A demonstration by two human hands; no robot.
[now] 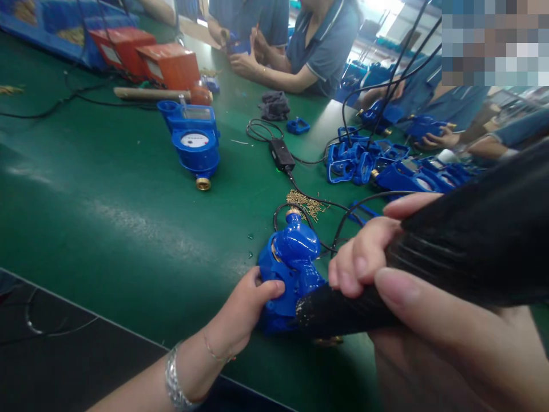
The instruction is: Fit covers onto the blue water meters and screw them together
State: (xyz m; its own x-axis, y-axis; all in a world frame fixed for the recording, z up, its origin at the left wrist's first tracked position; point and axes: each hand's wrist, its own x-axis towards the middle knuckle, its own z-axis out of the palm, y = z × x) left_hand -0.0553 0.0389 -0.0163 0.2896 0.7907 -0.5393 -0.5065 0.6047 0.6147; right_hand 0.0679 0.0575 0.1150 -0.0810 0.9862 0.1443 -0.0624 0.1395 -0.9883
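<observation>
A blue water meter (pixel 300 243) with a brass end lies tipped over on the green table, its underside turned up. My left hand (pixel 251 297) is closed around its near left side, the thumb pressed on the blue casing. In my right hand (pixel 398 286) is a black electric screwdriver (pixel 472 234), the fingers wrapped round its narrower front part. Its front end is against or just in front of the meter's casing; the tip itself is hidden. Just beyond the meter is a pile of small brass-coloured screws (pixel 305 203).
Another blue water meter (pixel 195 140) stands at the left. A black adapter (pixel 282 154) with cables lies mid-table. Blue frames (pixel 349 163) and more meters are heaped at the right. Orange boxes (pixel 169 64) and a blue bin (pixel 55 34) are at the back. Co-workers (pixel 326 51) sit opposite.
</observation>
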